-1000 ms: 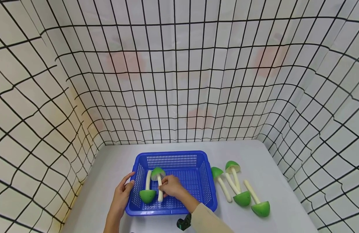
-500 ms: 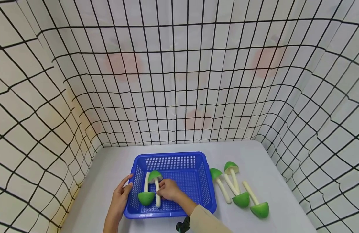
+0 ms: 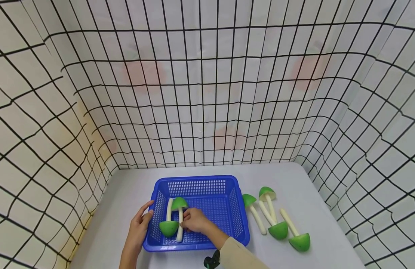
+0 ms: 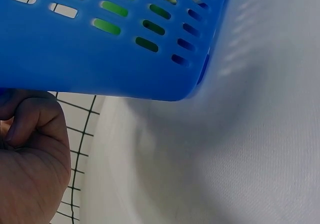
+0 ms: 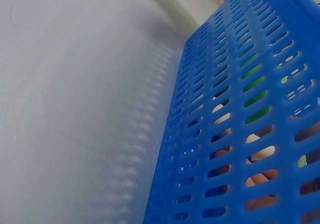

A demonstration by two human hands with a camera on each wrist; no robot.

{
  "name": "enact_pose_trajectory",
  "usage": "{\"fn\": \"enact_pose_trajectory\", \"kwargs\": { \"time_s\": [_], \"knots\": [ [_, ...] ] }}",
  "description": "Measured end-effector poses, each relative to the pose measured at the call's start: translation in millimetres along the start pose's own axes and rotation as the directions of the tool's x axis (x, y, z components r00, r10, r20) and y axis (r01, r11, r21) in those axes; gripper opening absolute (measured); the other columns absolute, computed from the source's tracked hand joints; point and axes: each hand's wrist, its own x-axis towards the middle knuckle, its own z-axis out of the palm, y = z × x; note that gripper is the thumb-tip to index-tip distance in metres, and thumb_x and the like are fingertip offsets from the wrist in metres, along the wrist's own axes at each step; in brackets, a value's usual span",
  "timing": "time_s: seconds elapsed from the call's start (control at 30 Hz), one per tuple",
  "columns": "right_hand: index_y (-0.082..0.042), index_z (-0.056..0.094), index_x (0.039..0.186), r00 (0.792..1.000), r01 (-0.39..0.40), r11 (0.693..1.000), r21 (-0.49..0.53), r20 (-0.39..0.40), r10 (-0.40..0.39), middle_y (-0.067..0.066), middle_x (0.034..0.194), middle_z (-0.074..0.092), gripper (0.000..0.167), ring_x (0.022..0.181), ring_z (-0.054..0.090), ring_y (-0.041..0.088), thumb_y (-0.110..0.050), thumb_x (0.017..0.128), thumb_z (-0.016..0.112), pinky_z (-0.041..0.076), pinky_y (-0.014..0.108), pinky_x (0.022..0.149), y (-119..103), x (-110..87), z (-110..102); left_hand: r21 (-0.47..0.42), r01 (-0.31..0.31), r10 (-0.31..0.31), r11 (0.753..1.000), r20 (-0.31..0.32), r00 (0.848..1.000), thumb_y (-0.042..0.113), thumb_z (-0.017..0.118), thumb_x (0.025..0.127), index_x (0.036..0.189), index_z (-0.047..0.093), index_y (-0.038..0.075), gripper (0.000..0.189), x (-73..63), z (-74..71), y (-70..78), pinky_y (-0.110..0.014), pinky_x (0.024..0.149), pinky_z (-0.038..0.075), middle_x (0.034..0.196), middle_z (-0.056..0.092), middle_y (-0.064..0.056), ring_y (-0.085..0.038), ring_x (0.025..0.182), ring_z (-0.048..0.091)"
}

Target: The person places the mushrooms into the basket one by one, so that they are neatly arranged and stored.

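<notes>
A blue perforated plastic basket (image 3: 197, 248) stands on the table in the head view. My left hand (image 3: 137, 226) grips its left rim; the left wrist view shows curled fingers (image 4: 37, 119) under the rim. Inside the basket, my right hand (image 3: 195, 221) pinches the white stem of a toy mushroom with a green cap (image 3: 179, 203), cap toward the back. Just left of it lies a second toy mushroom (image 3: 169, 228), its cap toward the front. Through the basket's slots in the right wrist view, only bits of green cap (image 5: 256, 100) and fingers show.
Right of the basket, several more green-capped mushrooms (image 3: 278, 231) lie on the white table (image 3: 315, 209), some side by side. Black netting (image 3: 207, 93) over white cloth encloses the back and sides. A small black device (image 3: 212, 259) sits at the right wrist.
My right hand has shifted the mushroom slightly left and toward the front of the basket, nearer the other mushroom. Its stem has swung leftward. My left hand stays on the rim.
</notes>
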Motion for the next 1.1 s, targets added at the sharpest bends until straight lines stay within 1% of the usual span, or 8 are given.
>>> {"fn": "enact_pose_trajectory", "kwargs": {
  "time_s": [0.27, 0.47, 0.57, 0.67, 0.87, 0.97, 1.1],
  "knots": [
    [0.013, 0.060, 0.117, 1.000, 0.003, 1.000, 0.011, -0.012, -0.003, 0.014, 0.091, 0.070, 0.036, 0.073, 0.069, 0.022, 0.003, 0.085, 0.074, 0.062, 0.046, 0.069, -0.9, -5.5, -3.8, -0.007, 0.015, -0.015, 1.000, -0.005, 1.000, 0.041, 0.051, 0.108, 0.155, 0.045, 0.031, 0.048, 0.4, 1.0, -1.8, -0.032, 0.081, 0.058, 0.136, 0.062, -0.024, -0.025, 0.103, 0.066],
    [0.013, 0.058, 0.124, 0.999, 0.007, 1.000, 0.023, -0.035, -0.006, 0.018, 0.101, 0.069, 0.045, 0.078, 0.070, 0.028, 0.002, 0.084, 0.076, 0.062, 0.048, 0.072, -0.3, -10.8, -8.9, -0.010, 0.020, -0.020, 1.000, -0.009, 1.000, 0.039, 0.051, 0.109, 0.154, 0.047, 0.032, 0.046, 2.2, 2.7, -3.7, -0.037, 0.085, 0.060, 0.139, 0.061, -0.024, -0.026, 0.107, 0.067],
    [0.012, 0.059, 0.125, 0.999, 0.021, 0.999, 0.026, -0.038, -0.020, 0.023, 0.106, 0.069, 0.047, 0.078, 0.070, 0.027, 0.002, 0.083, 0.077, 0.062, 0.050, 0.073, -0.3, -13.6, -13.3, -0.009, 0.016, -0.017, 1.000, -0.011, 1.000, 0.039, 0.051, 0.109, 0.154, 0.047, 0.032, 0.046, 3.0, 2.2, -3.0, -0.038, 0.086, 0.060, 0.141, 0.060, -0.024, -0.027, 0.109, 0.067],
    [0.009, 0.060, 0.125, 0.999, 0.025, 1.000, 0.007, -0.042, -0.025, 0.025, 0.110, 0.068, 0.048, 0.078, 0.068, 0.023, 0.001, 0.082, 0.079, 0.062, 0.047, 0.072, 1.7, -15.4, -18.7, -0.007, 0.015, -0.016, 1.000, -0.011, 1.000, 0.042, 0.052, 0.108, 0.155, 0.046, 0.031, 0.048, 2.2, 1.3, -1.4, -0.038, 0.087, 0.060, 0.141, 0.059, -0.025, -0.027, 0.109, 0.067],
    [0.002, 0.063, 0.125, 0.999, 0.018, 0.999, -0.047, -0.049, -0.020, 0.017, 0.111, 0.070, 0.048, 0.080, 0.068, 0.019, -0.007, 0.082, 0.083, 0.060, 0.035, 0.070, 5.7, -19.2, -29.0, -0.012, 0.022, -0.022, 1.000, -0.006, 1.000, 0.043, 0.051, 0.108, 0.155, 0.046, 0.030, 0.050, 2.4, 0.7, -1.0, -0.038, 0.085, 0.060, 0.142, 0.059, -0.025, -0.025, 0.107, 0.068],
    [0.001, 0.064, 0.123, 0.998, 0.034, 0.998, -0.060, -0.055, -0.037, 0.016, 0.113, 0.069, 0.047, 0.087, 0.068, 0.021, -0.010, 0.082, 0.084, 0.059, 0.036, 0.073, 6.2, -22.5, -34.3, -0.018, 0.015, -0.015, 1.000, 0.005, 1.000, 0.044, 0.051, 0.108, 0.156, 0.045, 0.030, 0.050, 3.2, 0.4, -2.1, -0.038, 0.085, 0.060, 0.143, 0.059, -0.026, -0.025, 0.107, 0.068],
    [0.002, 0.065, 0.123, 0.995, 0.077, 0.994, -0.071, -0.062, -0.082, 0.017, 0.114, 0.069, 0.045, 0.096, 0.069, 0.027, -0.011, 0.083, 0.083, 0.059, 0.041, 0.080, 7.5, -26.7, -40.8, -0.012, 0.017, -0.017, 1.000, 0.006, 1.000, 0.044, 0.050, 0.108, 0.156, 0.043, 0.030, 0.051, 4.4, 0.3, -3.4, -0.039, 0.084, 0.060, 0.143, 0.058, -0.026, -0.024, 0.108, 0.068]
  ]
}}
